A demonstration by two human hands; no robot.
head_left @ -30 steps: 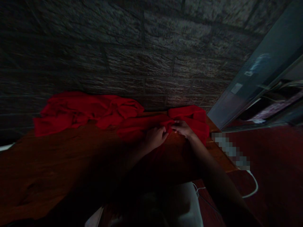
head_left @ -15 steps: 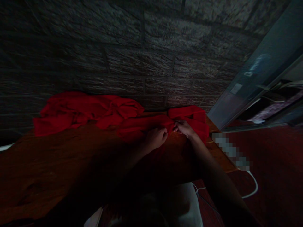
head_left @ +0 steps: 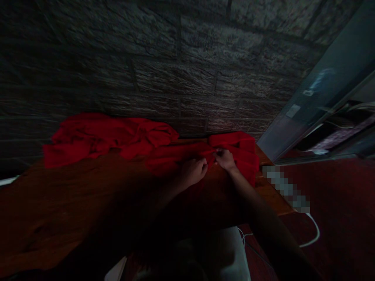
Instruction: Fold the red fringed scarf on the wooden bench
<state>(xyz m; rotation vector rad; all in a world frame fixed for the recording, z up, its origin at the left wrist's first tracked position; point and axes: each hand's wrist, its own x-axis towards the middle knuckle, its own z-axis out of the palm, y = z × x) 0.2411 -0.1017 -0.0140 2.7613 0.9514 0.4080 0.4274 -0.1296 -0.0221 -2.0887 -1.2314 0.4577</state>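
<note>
A red cloth point(head_left: 166, 156) lies on the wooden table point(head_left: 73, 195) in front of me, near the wall. My left hand point(head_left: 195, 171) is closed on its near edge, thumb against curled fingers. Just to the right, my right hand point(head_left: 224, 158) pinches a fold of the same cloth between thumb and fingertips. Beyond and beside my right hand is a folded red cloth point(head_left: 241, 146) at the table's right end; whether it joins the held piece cannot be told. The room is dim and both forearms are in shadow.
A crumpled heap of red cloth point(head_left: 96, 134) lies at the back left of the table. A rough block wall point(head_left: 193, 78) rises behind. At the right edge is a blurred-out strip point(head_left: 287, 187) with a white cable point(head_left: 316, 232). A pale seat point(head_left: 234, 253) stands below.
My right hand has shifted slightly left and its fingers have closed on the cloth fold. My left hand has stayed in nearly the same place.
</note>
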